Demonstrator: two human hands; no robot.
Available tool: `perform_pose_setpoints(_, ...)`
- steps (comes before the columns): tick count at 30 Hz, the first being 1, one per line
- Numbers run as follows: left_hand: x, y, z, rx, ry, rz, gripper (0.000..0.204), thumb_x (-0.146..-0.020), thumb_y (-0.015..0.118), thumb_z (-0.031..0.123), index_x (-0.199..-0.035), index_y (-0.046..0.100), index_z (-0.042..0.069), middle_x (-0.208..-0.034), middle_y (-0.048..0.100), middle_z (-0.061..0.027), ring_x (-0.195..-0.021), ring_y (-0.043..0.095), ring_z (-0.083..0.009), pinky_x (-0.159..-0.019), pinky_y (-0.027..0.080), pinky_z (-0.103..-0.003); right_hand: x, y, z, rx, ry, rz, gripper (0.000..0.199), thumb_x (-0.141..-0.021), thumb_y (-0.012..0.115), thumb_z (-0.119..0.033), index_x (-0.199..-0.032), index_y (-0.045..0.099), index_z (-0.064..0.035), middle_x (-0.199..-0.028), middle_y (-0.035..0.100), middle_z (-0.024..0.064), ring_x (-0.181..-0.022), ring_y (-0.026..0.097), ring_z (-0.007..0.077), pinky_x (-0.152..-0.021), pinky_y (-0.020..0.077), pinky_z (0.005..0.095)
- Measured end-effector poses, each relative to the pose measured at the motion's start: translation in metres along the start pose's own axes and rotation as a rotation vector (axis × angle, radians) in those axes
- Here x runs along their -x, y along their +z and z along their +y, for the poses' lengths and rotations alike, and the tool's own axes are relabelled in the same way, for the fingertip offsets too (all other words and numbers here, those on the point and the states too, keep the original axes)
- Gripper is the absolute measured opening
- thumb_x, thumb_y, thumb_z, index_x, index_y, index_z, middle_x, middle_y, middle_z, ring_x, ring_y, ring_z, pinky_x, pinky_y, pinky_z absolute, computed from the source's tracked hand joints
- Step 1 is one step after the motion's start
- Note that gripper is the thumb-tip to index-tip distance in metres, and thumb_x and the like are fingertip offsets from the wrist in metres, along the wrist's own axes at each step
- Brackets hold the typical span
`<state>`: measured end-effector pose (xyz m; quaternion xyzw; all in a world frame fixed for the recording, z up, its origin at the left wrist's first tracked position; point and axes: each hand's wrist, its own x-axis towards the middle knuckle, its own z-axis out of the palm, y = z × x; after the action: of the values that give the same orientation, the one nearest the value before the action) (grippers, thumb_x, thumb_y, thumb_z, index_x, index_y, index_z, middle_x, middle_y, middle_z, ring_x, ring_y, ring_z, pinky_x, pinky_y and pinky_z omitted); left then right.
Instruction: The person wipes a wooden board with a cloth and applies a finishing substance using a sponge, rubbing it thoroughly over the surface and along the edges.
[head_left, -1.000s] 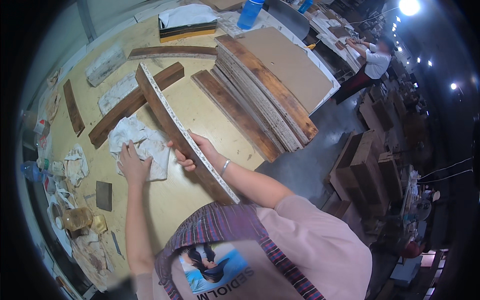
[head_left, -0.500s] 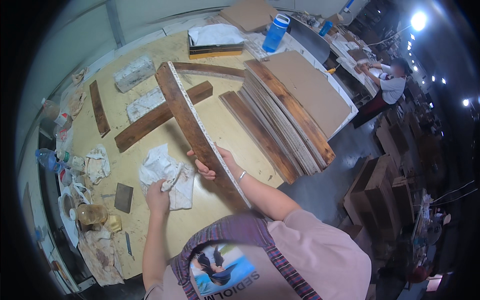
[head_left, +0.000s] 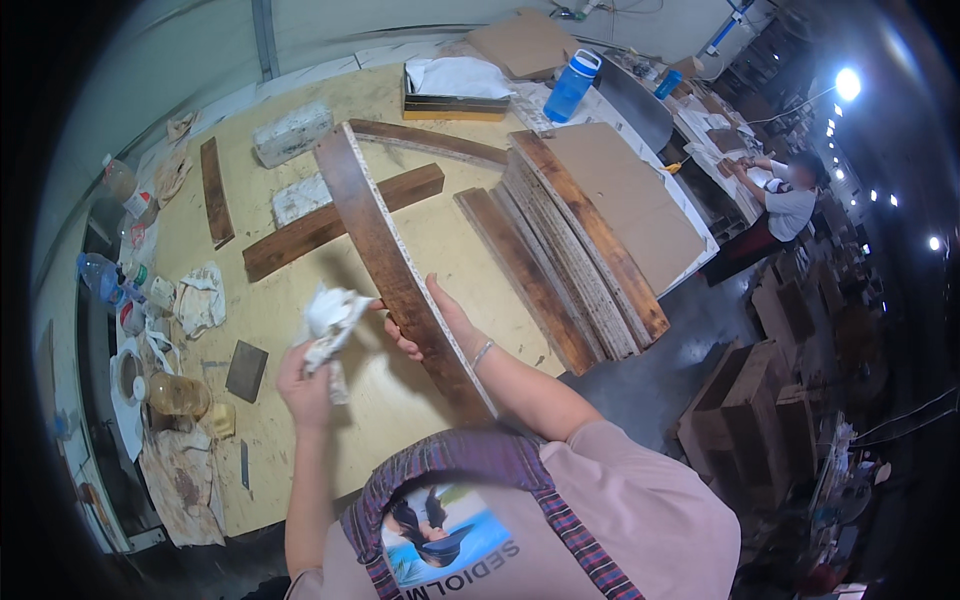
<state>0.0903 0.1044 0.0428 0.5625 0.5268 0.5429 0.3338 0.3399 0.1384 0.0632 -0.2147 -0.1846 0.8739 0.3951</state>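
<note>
My right hand [head_left: 440, 325] grips a long brown wooden board [head_left: 385, 255] from its right side, with fingertips showing past its left edge. The board is tilted, its pale speckled edge facing right and its lower end close to my apron. In my left hand [head_left: 305, 385] a crumpled white cloth [head_left: 332, 318] with brown stains is bunched up, raised off the table just left of the board. A gap shows between cloth and board. Beyond the board, another brown plank [head_left: 300, 240] rests against a white wrapped block [head_left: 302, 200].
A stack of boards [head_left: 570, 250] lies on the right of the table [head_left: 400, 400], beside a cardboard sheet [head_left: 625, 210]. Bottles [head_left: 180, 396] and stained rags [head_left: 185, 490] line the left edge. A blue bottle [head_left: 572, 88] stands at the back. A co-worker [head_left: 785, 205] works far right.
My left hand has lifted the white cloth off the table, and the cloth is now bunched near the board. My right hand keeps its hold on the board. The view has shifted slightly.
</note>
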Motion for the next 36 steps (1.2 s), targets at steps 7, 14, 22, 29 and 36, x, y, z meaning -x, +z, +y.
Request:
perform_pose_setpoints(7,-0.049,0.043,0.049,-0.5,0.813,-0.085,0.045,-0.072,0.074,0.016,-0.116,0.066,0.016,-0.139,0.052,-0.0115,-0.131,0.046,-0.0341,-0.113,0.022,-0.057,-0.003,0.008,0.031,-0.019,0.219,-0.256,0.069,-0.095,0.039,-0.066,-0.132,0.052,-0.0094,-0.099,0.063,0.0112,-0.076,0.063,0.0188,-0.058,0.0537,0.0313)
perform_pose_setpoints(14,-0.112,0.029,0.089,-0.027,0.514,0.063,0.05,-0.085,0.052,-0.01,-0.132,0.056,0.006,-0.134,0.056,-0.0125,-0.115,0.058,-0.0278,-0.103,0.044,-0.037,-0.024,0.035,0.009,0.096,-0.012,-0.04,0.068,-0.099,0.032,-0.06,-0.131,0.049,-0.0025,-0.104,0.064,0.0155,-0.079,0.066,0.0243,-0.063,0.057,0.0379)
perform_pose_setpoints(22,0.084,0.013,-0.017,-0.049,0.294,-0.587,0.031,-0.078,0.057,-0.005,-0.105,0.069,0.005,-0.102,0.069,-0.0087,-0.092,0.065,-0.0255,-0.084,0.052,-0.038,-0.055,0.034,-0.068,0.261,-0.457,-0.068,0.071,-0.1,0.021,-0.063,-0.115,0.055,-0.0014,-0.094,0.064,0.0131,-0.08,0.067,0.022,-0.071,0.0591,0.0371)
perform_pose_setpoints(29,-0.017,0.009,0.096,0.29,0.053,0.035,0.034,-0.09,0.058,-0.001,-0.123,0.059,0.001,-0.106,0.066,-0.0082,-0.095,0.065,-0.0204,-0.08,0.055,-0.034,-0.067,0.037,-0.057,0.217,-0.504,-0.096,0.071,-0.1,0.019,-0.061,-0.121,0.052,-0.0015,-0.097,0.063,0.0152,-0.083,0.067,0.0234,-0.07,0.0596,0.0362)
perform_pose_setpoints(36,0.068,-0.004,-0.023,-0.066,0.014,-0.278,0.045,-0.074,0.048,-0.014,-0.111,0.068,0.002,-0.104,0.064,-0.0091,-0.102,0.059,-0.0225,-0.092,0.047,-0.035,-0.056,0.054,-0.068,0.448,-0.619,-0.011,0.072,-0.1,0.02,-0.062,-0.117,0.053,-0.0003,-0.092,0.065,0.0149,-0.078,0.068,0.0225,-0.067,0.0594,0.0356)
